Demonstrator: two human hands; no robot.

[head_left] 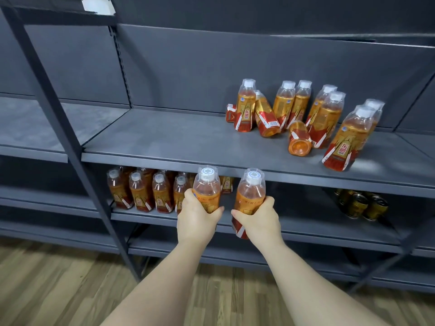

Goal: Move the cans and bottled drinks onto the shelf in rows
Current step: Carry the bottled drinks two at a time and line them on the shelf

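Each grip is wrapped round a bottle: left hand (196, 223) holds one bottle (207, 188), right hand (257, 218) another (249, 198), caps at 12 o'clock, labels mostly hidden. Cans (362, 204) at 3 o'clock, dim.

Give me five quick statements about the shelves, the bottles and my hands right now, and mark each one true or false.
1. Each hand holds one bottle: the left hand and the right hand each grip an orange bottle. True.
2. Every bottle on the upper shelf stands upright. False: a tipped bottle lies on its side, and another leans.
3. Gold cans sit on the lower shelf at the right. True.
4. The held bottles have no caps. False: both carry white caps under clear covers.
5. The left half of the upper shelf is packed with bottles. False: the bottles there cluster at the right.
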